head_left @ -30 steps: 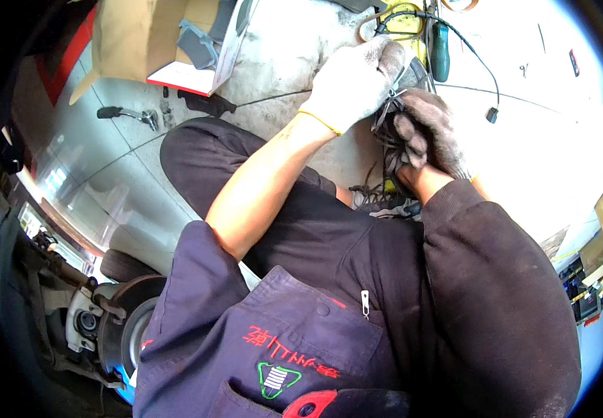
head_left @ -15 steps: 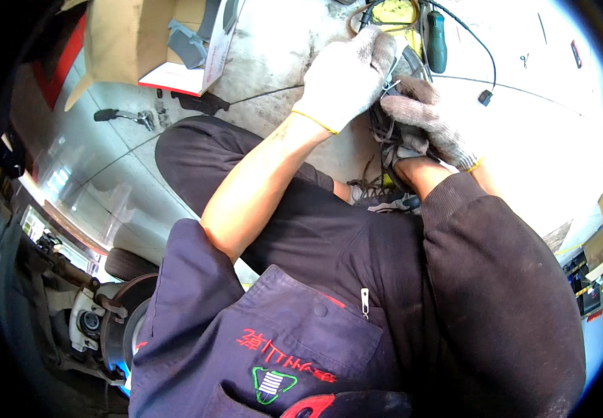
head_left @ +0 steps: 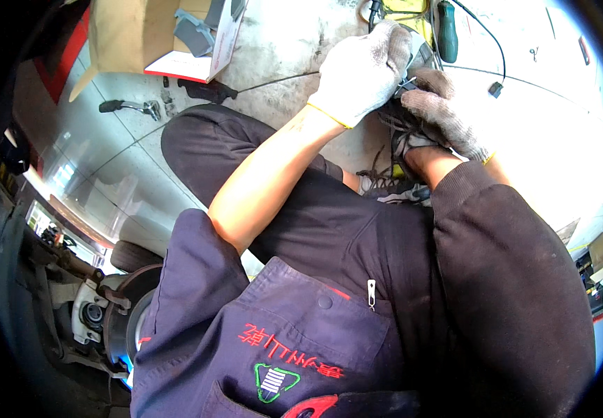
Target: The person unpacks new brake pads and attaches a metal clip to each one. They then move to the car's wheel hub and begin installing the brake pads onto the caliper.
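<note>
My left hand (head_left: 363,73), in a white knit glove with a yellow cuff, is closed with its fingers curled over a greyish part (head_left: 418,56) that it mostly hides. Close on its right, my right hand (head_left: 449,115) wears a grey-soiled glove, its fingers bent together towards the same spot. A thin, shiny metal piece (head_left: 406,85) shows between the two hands; its kind is too small to tell. Both hands are above my laced shoe (head_left: 402,132). What the right fingers grip is hidden.
Beyond my hands lie a green-handled screwdriver (head_left: 447,33), a yellow item (head_left: 413,21) and a black cable with a plug (head_left: 495,89). At left are an open carton (head_left: 124,42) holding grey brake pads (head_left: 195,35), a ratchet (head_left: 132,106) and a brake disc (head_left: 121,327).
The whole scene has shifted slightly to the right in view. My hands stay close together, and less of the thin metal piece shows between them.
</note>
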### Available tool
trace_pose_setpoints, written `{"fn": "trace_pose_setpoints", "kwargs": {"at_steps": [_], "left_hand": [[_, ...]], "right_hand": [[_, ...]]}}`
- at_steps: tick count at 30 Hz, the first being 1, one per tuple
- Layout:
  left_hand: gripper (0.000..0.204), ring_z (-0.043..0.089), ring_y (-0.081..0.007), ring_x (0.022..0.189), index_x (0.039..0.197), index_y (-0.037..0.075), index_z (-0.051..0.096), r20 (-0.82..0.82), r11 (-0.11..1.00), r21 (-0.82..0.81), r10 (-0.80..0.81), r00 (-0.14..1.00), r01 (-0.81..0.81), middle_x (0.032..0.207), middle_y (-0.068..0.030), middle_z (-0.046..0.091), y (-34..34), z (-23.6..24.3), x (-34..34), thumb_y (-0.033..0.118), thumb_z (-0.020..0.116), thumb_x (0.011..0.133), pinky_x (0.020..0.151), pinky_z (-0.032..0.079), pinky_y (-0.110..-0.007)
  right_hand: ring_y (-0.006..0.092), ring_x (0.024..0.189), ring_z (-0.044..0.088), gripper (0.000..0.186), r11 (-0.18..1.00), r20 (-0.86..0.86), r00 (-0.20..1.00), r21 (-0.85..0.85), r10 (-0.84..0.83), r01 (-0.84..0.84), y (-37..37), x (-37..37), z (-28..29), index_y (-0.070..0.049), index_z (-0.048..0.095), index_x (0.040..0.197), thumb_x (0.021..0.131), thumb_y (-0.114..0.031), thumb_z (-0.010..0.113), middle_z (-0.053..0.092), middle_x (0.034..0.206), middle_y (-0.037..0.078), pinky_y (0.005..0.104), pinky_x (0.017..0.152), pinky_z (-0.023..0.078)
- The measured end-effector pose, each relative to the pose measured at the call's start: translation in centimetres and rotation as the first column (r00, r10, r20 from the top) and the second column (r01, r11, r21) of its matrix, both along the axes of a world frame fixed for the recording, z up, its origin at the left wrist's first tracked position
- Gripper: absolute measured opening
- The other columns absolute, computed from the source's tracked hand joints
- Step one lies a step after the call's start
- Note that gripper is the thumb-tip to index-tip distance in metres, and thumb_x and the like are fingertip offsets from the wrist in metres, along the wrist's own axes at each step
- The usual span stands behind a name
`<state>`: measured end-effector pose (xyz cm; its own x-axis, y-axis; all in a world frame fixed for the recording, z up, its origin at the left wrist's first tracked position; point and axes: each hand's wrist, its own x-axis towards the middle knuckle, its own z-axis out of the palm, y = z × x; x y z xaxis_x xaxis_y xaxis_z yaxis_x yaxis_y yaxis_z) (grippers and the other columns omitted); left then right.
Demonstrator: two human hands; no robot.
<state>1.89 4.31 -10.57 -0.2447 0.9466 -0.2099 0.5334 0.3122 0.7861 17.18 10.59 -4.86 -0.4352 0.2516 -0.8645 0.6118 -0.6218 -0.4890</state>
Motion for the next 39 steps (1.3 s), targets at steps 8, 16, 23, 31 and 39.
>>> {"fn": "trace_pose_setpoints", "kwargs": {"at_steps": [8, 16, 23, 31, 39], "left_hand": [[0.02, 0.064, -0.0427, 0.068, 0.102, 0.013, 0.064, 0.007, 0.999, 0.0, 0.04, 0.999, -0.04, 0.069, -0.0226, 0.063, -0.1, 0.2, 0.2, 0.028, 0.054, 0.096, 0.059, 0.051, -0.05], [0.022, 0.065, -0.04, 0.065, 0.098, 0.011, 0.06, 0.002, 0.998, 0.026, 0.053, 0.999, -0.053, 0.066, -0.0205, 0.064, -0.4, -0.3, 0.3, 0.031, 0.053, 0.094, 0.058, 0.051, -0.05], [0.021, 0.066, -0.039, 0.065, 0.099, 0.011, 0.06, -0.027, 0.998, -0.037, 0.048, 0.998, -0.049, 0.067, -0.0199, 0.064, -0.2, 0.9, 0.5, 0.031, 0.054, 0.094, 0.059, 0.052, -0.049], [0.022, 0.066, -0.0381, 0.066, 0.098, 0.01, 0.058, 0.026, 0.986, 0.158, 0.058, 0.998, -0.061, 0.071, -0.0167, 0.066, -1.2, -0.2, 0.8, 0.031, 0.051, 0.097, 0.06, 0.052, -0.046], [0.023, 0.069, -0.032, 0.077, 0.113, 0.009, 0.054, 0.113, 0.972, 0.221, 0.051, 0.992, -0.076, 0.083, -0.0179, 0.067, 3.8, 0.7, -0.1, 0.024, 0.057, 0.096, 0.069, 0.054, -0.042]], "right_hand": [[0.0155, 0.083, 0.059, 0.033, 0.984, -0.108, 0.99, 0.165, 0.087, -0.068, 2.4, 1.1, 1.2, 0.003, 0.064, 0.104, 0.081, -0.02, 0.067, 0.065, 0.094, 0.007, 0.0313, 0.07, 0.048], [0.0237, 0.102, 0.062, 0.067, 0.986, -0.037, 0.999, 0.165, 0.008, -0.001, -1.2, -0.2, -0.1, 0.008, 0.055, 0.126, 0.073, -0.024, 0.077, 0.065, 0.112, 0.019, 0.0336, 0.093, 0.047], [0.0247, 0.103, 0.063, 0.068, 0.984, 0.021, 0.997, 0.161, 0.071, -0.074, -0.6, -0.6, 1.1, 0.009, 0.053, 0.128, 0.072, -0.02, 0.08, 0.065, 0.111, 0.021, 0.0342, 0.094, 0.047], [0.0245, 0.101, 0.063, 0.08, 0.985, 0.102, 0.992, 0.149, 0.07, -0.085, -0.9, -1.3, 1.7, 0.012, 0.052, 0.127, 0.064, -0.023, 0.086, 0.065, 0.111, 0.022, 0.0336, 0.094, 0.048], [0.0244, 0.109, 0.059, 0.081, 0.928, 0.099, 0.976, 0.305, 0.193, -0.215, 2.2, -1.6, 3.2, 0.005, 0.046, 0.137, 0.074, -0.032, 0.082, 0.061, 0.119, 0.019, 0.0351, 0.097, 0.046]]}}
